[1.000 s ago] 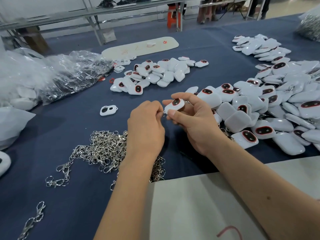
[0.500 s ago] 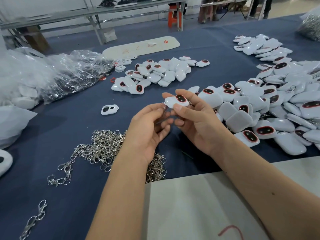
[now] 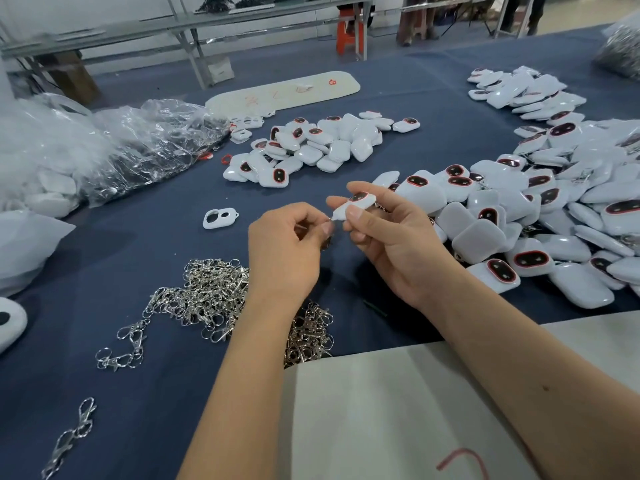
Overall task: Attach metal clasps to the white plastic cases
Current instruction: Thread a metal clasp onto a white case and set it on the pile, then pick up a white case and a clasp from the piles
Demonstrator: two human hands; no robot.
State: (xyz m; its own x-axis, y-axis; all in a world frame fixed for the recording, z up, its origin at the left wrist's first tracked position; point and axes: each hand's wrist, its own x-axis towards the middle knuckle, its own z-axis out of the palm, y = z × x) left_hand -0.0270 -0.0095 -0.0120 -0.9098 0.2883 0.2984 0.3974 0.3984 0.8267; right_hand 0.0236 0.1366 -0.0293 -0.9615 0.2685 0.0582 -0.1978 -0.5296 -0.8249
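1. Now the right hand [image 3: 391, 251] holds a small white plastic case with a dark oval window edged in red [image 3: 356, 202] between the thumb and the fingers, above the dark blue cloth-covered table [image 3: 433, 140].
2. The left hand [image 3: 287, 251] is curled, and its thumb and forefinger pinch something very small at the left tip of the case; it looks like a metal piece, but I cannot tell for sure.
3. Both hands meet just in front of the big heap of white plastic cases [image 3: 540, 209] that lies on the right side of the table.
4. A loose pile of silver metal clasps with rings [image 3: 207, 296] lies under the left wrist and to its left.
5. One white plastic frame with two holes [image 3: 220, 218] lies alone on the cloth, to the left of the hands.
6. A smaller heap of the same white cases [image 3: 318, 147] lies further back, and crumpled clear plastic bags [image 3: 114, 147] are at the far left.
7. A flat pale sheet with a red mark [image 3: 398, 410] lies at the near edge, under the right forearm.
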